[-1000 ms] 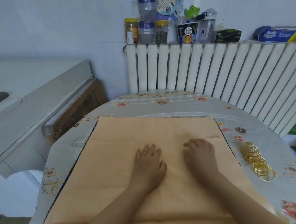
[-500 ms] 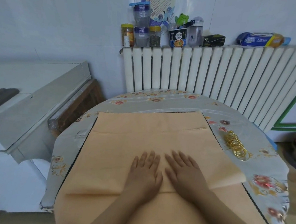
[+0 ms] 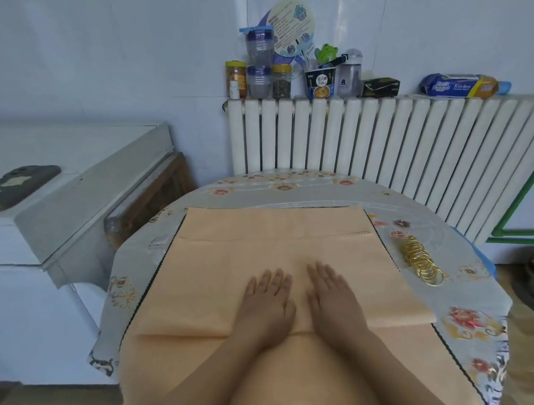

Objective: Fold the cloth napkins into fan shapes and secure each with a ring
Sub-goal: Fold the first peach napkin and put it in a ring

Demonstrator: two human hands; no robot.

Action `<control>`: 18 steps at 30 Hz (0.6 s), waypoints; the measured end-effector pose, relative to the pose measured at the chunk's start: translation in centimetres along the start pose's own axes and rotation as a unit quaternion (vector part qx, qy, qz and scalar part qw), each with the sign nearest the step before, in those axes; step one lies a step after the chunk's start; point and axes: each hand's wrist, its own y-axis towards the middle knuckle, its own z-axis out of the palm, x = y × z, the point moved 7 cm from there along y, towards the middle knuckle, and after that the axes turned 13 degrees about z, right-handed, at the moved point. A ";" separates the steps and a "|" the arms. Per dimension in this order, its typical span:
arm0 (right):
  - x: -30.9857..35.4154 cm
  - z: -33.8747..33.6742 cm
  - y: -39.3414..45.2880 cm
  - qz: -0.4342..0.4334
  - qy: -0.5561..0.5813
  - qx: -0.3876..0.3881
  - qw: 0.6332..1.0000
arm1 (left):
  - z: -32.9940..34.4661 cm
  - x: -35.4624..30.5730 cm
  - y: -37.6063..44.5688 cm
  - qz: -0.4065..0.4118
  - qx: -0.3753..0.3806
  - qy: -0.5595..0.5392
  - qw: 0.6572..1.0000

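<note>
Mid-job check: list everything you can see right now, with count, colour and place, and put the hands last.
cloth napkin: one on top, peach, spread on the table, near part folded up
gold rings: a loose pile, count unclear, right of the napkin
table: one, round, grey floral cover
radiator: one, white, behind the table
jars and containers: several, mixed colours, on the radiator's left end
blue packet: one, on the radiator's right part
white cabinet: one, left of the table
left hand: flat on the napkin
right hand: flat on the napkin, beside the left
</note>
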 end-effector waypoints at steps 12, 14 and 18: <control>2.0 2.0 -0.7 0.003 -0.053 0.011 0.999 | -1.5 12.1 -9.8 -0.079 0.013 0.019 0.997; 2.9 1.6 -0.5 0.016 -0.063 0.023 0.998 | -1.7 12.1 -9.9 -0.079 0.010 0.014 0.997; 7.6 1.6 -0.8 -0.045 -0.007 0.031 0.998 | -3.6 12.2 -8.1 -0.086 -0.024 0.061 0.994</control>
